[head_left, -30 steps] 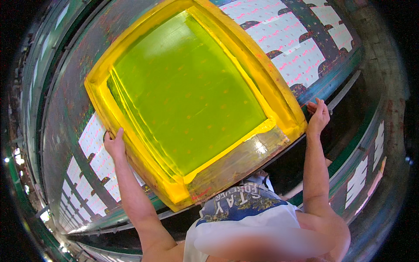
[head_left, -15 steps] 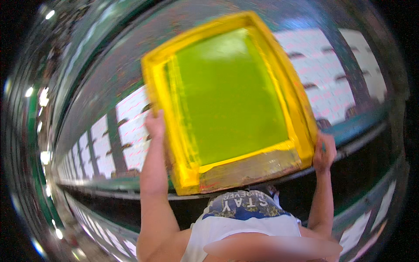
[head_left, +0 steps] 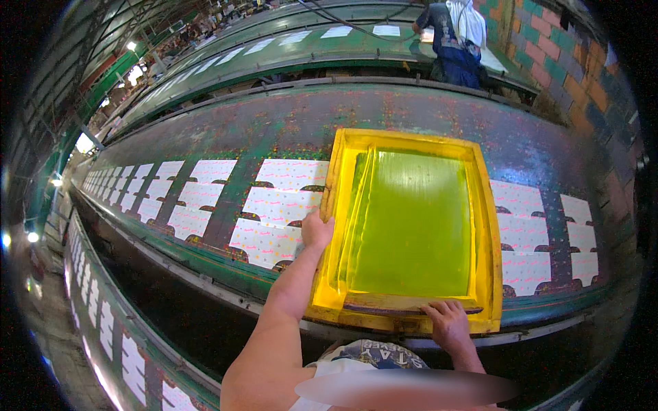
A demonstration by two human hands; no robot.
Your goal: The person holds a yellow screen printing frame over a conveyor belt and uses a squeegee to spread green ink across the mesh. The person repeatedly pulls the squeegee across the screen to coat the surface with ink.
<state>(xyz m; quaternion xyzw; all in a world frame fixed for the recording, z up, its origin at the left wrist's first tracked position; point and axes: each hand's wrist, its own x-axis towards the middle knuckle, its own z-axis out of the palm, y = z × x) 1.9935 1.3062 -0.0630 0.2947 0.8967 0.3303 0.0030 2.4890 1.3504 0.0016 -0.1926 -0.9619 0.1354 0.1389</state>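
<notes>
Left hand (head_left: 317, 231) grips yellow frame (head_left: 482, 226) at 9 o'clock; right hand (head_left: 451, 325) curls over wooden bar (head_left: 384, 302) at 5. Frame's over table (head_left: 240, 123), printed sheets (head_left: 281, 203) at its 9 and 3. Uneven push could skew it, smudging prints.

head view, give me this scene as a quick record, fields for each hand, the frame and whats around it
left hand: gripping left side of yellow frame
right hand: fingers on wooden bar at frame's near end
frame: yellow, holding a green translucent panel
frame position: over long table; contact underneath unclear
sheets: white sheets with coloured marks, in rows left and right of frame
background: another person at a farther table
</notes>
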